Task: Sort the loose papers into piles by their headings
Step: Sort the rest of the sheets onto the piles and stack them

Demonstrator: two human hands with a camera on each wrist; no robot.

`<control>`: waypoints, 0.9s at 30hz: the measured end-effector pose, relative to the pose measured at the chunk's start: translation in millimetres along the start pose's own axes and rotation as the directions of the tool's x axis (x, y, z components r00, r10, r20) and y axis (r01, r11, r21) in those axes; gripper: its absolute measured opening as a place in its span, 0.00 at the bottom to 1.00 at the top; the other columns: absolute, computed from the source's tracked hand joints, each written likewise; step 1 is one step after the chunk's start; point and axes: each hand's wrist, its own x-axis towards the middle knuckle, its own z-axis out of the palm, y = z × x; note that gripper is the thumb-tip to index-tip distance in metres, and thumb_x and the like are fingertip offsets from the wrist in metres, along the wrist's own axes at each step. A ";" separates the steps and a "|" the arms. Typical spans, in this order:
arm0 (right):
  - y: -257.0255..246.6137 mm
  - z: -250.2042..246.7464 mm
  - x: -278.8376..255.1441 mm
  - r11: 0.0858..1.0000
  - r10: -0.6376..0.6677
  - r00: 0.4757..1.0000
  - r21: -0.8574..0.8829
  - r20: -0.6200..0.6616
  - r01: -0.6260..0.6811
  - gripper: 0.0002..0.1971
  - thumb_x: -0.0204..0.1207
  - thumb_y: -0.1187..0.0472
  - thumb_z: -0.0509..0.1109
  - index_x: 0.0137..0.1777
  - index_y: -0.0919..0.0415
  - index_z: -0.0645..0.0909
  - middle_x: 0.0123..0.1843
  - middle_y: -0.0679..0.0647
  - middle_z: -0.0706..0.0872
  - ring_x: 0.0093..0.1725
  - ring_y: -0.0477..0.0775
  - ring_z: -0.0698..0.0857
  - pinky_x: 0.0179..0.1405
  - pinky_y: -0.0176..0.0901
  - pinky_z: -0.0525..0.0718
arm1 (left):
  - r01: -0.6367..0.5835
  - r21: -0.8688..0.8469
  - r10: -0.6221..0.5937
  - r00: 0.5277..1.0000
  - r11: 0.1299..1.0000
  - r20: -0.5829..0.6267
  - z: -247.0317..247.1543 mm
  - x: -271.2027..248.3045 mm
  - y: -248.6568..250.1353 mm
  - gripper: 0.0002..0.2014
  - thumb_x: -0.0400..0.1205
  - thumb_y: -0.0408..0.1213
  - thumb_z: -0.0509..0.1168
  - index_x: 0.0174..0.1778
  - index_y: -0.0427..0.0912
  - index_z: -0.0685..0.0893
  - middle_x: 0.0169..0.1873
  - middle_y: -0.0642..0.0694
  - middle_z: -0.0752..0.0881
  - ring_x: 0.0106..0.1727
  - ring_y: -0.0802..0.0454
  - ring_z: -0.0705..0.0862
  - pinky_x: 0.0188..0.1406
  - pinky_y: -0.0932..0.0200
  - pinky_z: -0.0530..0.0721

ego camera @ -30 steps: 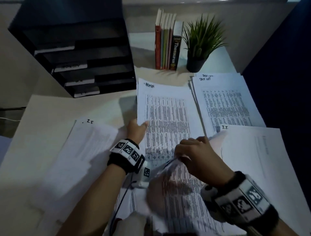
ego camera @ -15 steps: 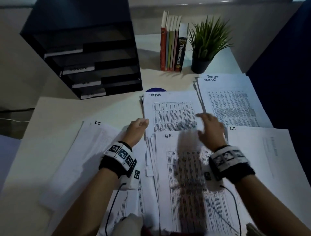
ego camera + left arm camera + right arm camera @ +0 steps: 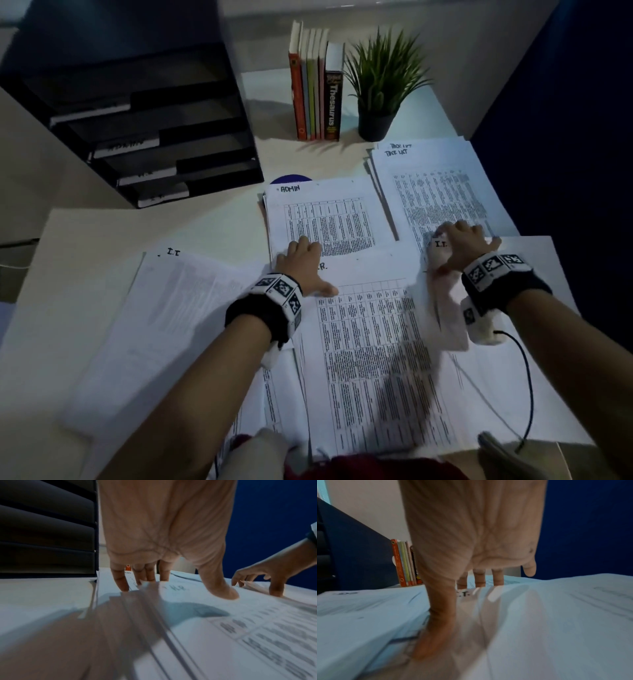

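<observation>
Headed papers cover the desk. An ADMIN pile lies at centre back, a TASK LIST pile at back right and an I.T. pile at left. In front of me is a sheet headed H.R.. My left hand presses its top left corner, fingers and thumb straight. My right hand grips the top left corner of a right-hand I.T. sheet, thumb on one side and fingers past the top edge. That corner curls up off the desk.
A black letter tray with labelled slots stands at back left. Upright books and a potted plant line the back edge. A dark blue panel closes the right side. A black cable trails from my right wrist.
My right hand laid the H.R. sheet down in front, then moved right and lifted the I.T. sheet's corner. My left hand shifted slightly right onto the H.R. sheet.
</observation>
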 end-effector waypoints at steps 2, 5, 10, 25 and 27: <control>5.9 0.4 -1.1 1.000 0.027 1.000 0.006 0.002 -0.027 0.37 0.61 0.54 0.82 0.69 0.54 0.69 0.71 0.55 0.70 0.75 0.62 0.61 0.72 0.73 0.55 | 0.042 0.041 -0.042 0.999 0.998 0.014 4.2 0.1 0.5 0.43 0.66 0.56 0.75 0.71 0.40 0.63 0.69 0.42 0.64 0.71 0.42 0.64 0.68 0.39 0.70; 7.7 0.0 -2.6 0.999 0.038 0.999 -0.015 0.032 -0.038 0.28 0.66 0.51 0.78 0.65 0.56 0.74 0.67 0.55 0.74 0.74 0.62 0.61 0.73 0.70 0.56 | 0.097 0.076 -0.101 0.993 0.992 0.056 5.3 -1.4 -0.9 0.42 0.69 0.55 0.73 0.72 0.38 0.63 0.71 0.41 0.64 0.73 0.41 0.64 0.69 0.39 0.69; 3.5 5.7 -5.4 0.991 -0.134 0.988 0.017 0.072 0.133 0.01 0.77 0.60 0.66 0.46 0.55 0.77 0.52 0.56 0.80 0.67 0.62 0.69 0.69 0.56 0.63 | 0.099 0.030 -0.102 0.984 0.995 0.147 -4.4 -4.8 -2.0 0.27 0.81 0.45 0.65 0.72 0.38 0.65 0.71 0.40 0.72 0.72 0.42 0.70 0.72 0.43 0.64; -37.0 31.3 -19.5 0.964 -0.265 0.961 0.006 -0.082 0.266 0.24 0.75 0.66 0.67 0.72 0.56 0.71 0.76 0.56 0.67 0.72 0.62 0.67 0.72 0.57 0.62 | 0.032 -0.166 -0.063 0.981 0.986 -0.184 -4.8 -28.1 -44.3 0.24 0.80 0.42 0.65 0.71 0.43 0.67 0.70 0.41 0.68 0.72 0.43 0.65 0.67 0.48 0.67; -51.8 19.2 -25.7 0.959 -0.272 0.955 0.054 -0.120 0.279 0.20 0.77 0.68 0.62 0.69 0.59 0.74 0.74 0.58 0.71 0.71 0.62 0.71 0.73 0.58 0.64 | 0.052 -0.246 -0.117 0.959 0.968 -0.258 -11.4 -36.6 -63.1 0.23 0.80 0.41 0.65 0.71 0.41 0.69 0.70 0.40 0.68 0.72 0.43 0.65 0.66 0.49 0.67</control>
